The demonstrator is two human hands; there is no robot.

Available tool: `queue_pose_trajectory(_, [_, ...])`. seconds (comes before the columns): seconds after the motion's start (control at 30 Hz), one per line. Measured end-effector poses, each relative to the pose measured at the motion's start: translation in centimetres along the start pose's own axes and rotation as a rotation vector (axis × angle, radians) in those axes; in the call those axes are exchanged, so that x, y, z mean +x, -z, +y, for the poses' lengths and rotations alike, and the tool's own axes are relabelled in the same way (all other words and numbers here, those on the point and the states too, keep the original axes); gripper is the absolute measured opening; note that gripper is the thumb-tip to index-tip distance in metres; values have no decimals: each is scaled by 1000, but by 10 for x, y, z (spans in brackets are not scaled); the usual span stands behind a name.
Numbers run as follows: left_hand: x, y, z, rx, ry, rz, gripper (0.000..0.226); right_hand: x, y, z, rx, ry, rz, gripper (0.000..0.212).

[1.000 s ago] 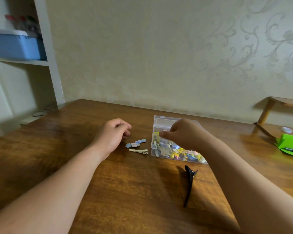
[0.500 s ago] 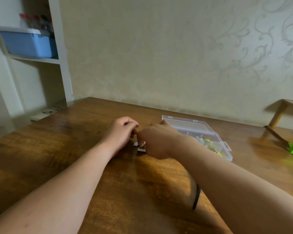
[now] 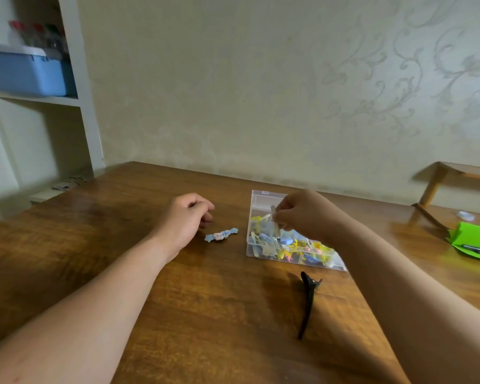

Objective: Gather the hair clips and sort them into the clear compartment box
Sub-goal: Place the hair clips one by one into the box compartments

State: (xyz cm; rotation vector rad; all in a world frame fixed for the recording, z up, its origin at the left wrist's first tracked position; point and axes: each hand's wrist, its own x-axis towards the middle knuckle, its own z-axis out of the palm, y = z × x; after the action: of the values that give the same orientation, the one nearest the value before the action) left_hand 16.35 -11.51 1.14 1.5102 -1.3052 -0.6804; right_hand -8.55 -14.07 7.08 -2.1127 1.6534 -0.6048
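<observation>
Pinching a pale, slim hair clip (image 3: 273, 215) between thumb and fingertips, the right hand (image 3: 302, 214) hovers over the far left part of the clear plastic compartment box (image 3: 254, 252). The box sits open on the brown wooden table (image 3: 122, 245) and holds a jumble of yellow, blue and pink clips. The dividers are hard to make out through that jumble, so the sound way is probably to bring the clip low, inside the walls of the section with like clips, and let go only there. Dropped from height, it might bounce into a neighbouring section.

The left hand (image 3: 186, 217) rests on the table with fingers loosely curled and nothing in them. It lies just beside a blue hair clip with a white cloud (image 3: 221, 235). It could usefully steady the light box, which may slide. That blue clip and a long black plastic clip (image 3: 308, 303), lying near the box's front edge, remain to be gathered.
</observation>
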Motion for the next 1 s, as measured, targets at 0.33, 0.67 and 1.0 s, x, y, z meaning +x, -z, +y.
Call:
queue_pose_trajectory(0.33, [0, 1, 0, 42, -4, -3, 27, 11, -26, -21, -227, 5, -128, 12])
queue_pose_trajectory(0.67, [5, 2, -4, -31, 25, 2, 28, 22, -48, -62, -460, 364, -16, 20])
queue_pose_trajectory(1.0, [4, 5, -5, -15, -7, 39, 29, 18, -77, -75, -688, 531, -139, 18])
